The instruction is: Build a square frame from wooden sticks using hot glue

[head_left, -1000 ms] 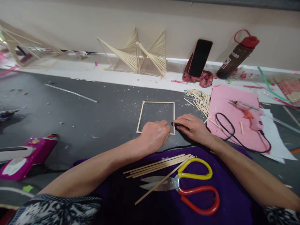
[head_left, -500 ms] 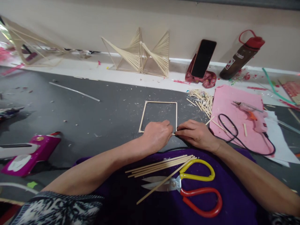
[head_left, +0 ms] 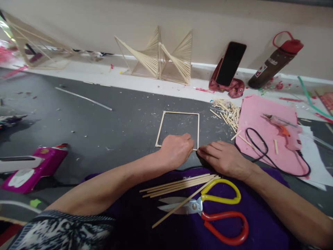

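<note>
A square frame of thin bamboo sticks (head_left: 179,113) lies flat on the grey floor. My left hand (head_left: 176,150) rests curled over the frame's near edge, fingers pressed together on the stick. My right hand (head_left: 223,158) lies just right of it, fingertips pinching the frame's near right corner. Both hands meet at that corner. Several long bamboo sticks (head_left: 179,183) lie on the purple cloth (head_left: 260,222) over my lap, beside large scissors (head_left: 208,208) with one yellow and one red handle.
A pile of short stick offcuts (head_left: 227,110) lies beside a pink sheet (head_left: 262,132) bearing a glue gun (head_left: 282,126) and its black cord. A stick sculpture (head_left: 158,59), phone (head_left: 231,64) and bottle (head_left: 275,64) lean against the wall. A magenta object (head_left: 31,168) sits at left.
My right hand has slid slightly towards me and lower along the frame's near right corner. The left hand stays on the near edge. The view has shifted a little.
</note>
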